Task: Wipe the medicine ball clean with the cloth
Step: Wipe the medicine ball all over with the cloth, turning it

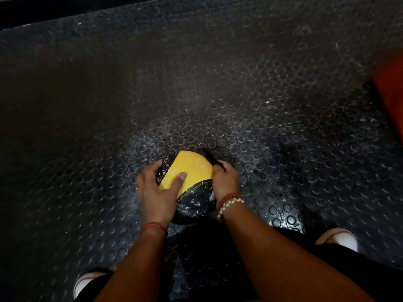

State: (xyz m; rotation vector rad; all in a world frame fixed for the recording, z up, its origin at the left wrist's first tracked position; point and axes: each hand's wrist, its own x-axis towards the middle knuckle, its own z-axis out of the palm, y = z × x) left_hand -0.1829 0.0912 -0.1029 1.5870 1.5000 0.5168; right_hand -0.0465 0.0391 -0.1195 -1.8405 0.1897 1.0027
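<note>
The left hand (152, 192) cups the ball (194, 166), thumb on yellow. The right hand (224, 182) grips the cloth (214, 163), with the ball touching that grip's left side.

— Is anything readable showing here?
— Not really. A thin line of gold marks (196, 188) is running along the edge of the black panel on the medicine ball (194, 173), just under the yellow panel. It is coming out too small and blurred to give a single letter or number.
— Are the hands hiding any of it?
— The right hand (224, 182), gripping the cloth (212, 196), is covering that line's right end. The left hand (152, 192), gripping the ball, is lying just beside its left end.
— And the floor?
— The rubber floor mat (218, 94) is showing only raised circles, no writing.
</note>
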